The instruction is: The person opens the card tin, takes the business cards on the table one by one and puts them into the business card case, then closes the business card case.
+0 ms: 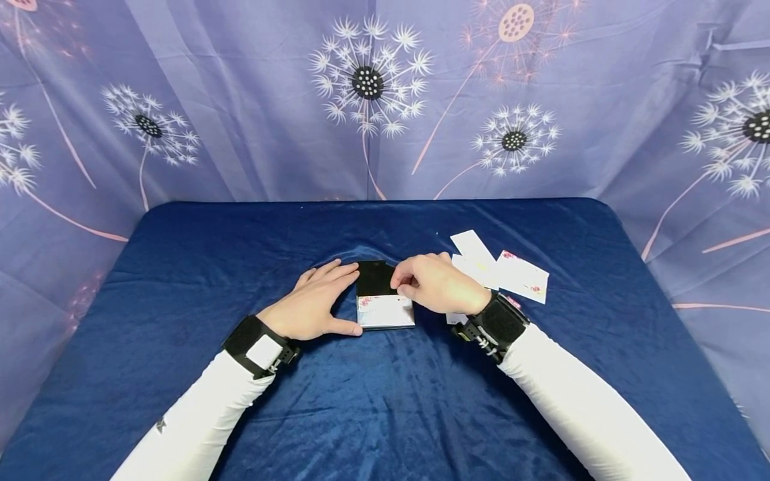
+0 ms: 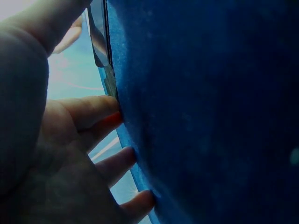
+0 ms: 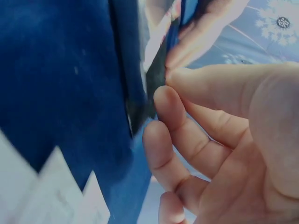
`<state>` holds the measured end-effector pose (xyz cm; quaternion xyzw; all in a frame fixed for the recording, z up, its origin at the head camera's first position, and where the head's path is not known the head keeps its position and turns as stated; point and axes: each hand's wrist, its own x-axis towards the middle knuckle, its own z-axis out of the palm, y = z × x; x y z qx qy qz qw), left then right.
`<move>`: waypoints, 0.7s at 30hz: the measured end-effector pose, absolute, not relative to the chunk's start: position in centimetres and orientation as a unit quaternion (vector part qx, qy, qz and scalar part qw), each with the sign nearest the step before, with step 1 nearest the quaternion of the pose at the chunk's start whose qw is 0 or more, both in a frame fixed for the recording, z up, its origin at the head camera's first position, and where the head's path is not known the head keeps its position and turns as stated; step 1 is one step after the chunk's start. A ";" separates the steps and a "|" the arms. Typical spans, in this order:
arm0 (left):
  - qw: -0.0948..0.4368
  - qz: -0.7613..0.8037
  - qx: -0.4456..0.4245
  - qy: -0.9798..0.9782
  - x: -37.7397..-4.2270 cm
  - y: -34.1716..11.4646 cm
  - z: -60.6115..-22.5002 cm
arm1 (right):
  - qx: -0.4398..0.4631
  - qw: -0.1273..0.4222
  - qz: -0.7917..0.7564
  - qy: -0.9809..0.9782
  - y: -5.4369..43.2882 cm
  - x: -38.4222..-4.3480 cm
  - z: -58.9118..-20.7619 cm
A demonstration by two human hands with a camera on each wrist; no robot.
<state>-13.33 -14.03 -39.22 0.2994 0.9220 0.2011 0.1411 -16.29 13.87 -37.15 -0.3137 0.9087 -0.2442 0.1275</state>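
Note:
A flat black card holder (image 1: 374, 277) lies mid-table. Across its lower half sits a white card with a red floral print (image 1: 385, 312). My left hand (image 1: 315, 304) rests palm down at its left side, fingers spread and straight; the thumb reaches the lower left corner and the fingertips lie by the upper left edge. My right hand (image 1: 442, 284) is at the right edge, thumb and forefinger pinching the black card holder near that edge. The right wrist view shows the curled right fingers (image 3: 170, 105) against the dark holder (image 3: 156, 77); the exact pinch is partly hidden.
Several loose white cards (image 1: 523, 276), some with red prints, are scattered right of the holder, partly beneath the right wrist. A blue velvet cloth (image 1: 361, 401) covers the table. Behind it hangs a purple curtain (image 1: 259, 100) with dandelion prints.

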 end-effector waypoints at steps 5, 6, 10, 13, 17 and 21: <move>0.138 0.204 0.300 0.922 -13.3 -14.0 -39.3 | -0.305 0.102 -0.259 0.911 15.6 -16.5 -36.1; 0.138 0.204 0.300 0.922 -13.3 -14.0 -39.3 | -0.299 0.097 -0.259 0.913 16.0 -16.6 -36.0; 0.141 0.202 0.301 0.921 -13.3 -14.0 -39.3 | -0.268 0.090 -0.261 0.923 17.6 -16.6 -35.3; 0.142 0.200 0.302 0.921 -13.3 -14.1 -39.4 | -0.253 0.085 -0.257 0.929 19.1 -16.8 -35.1; 0.142 0.200 0.302 0.921 -13.3 -14.1 -39.4 | -0.237 0.089 -0.269 0.929 21.6 -17.2 -34.8; 0.143 0.200 0.301 0.922 -13.3 -14.0 -39.3 | -0.215 0.080 -0.269 0.935 24.5 -17.2 -34.6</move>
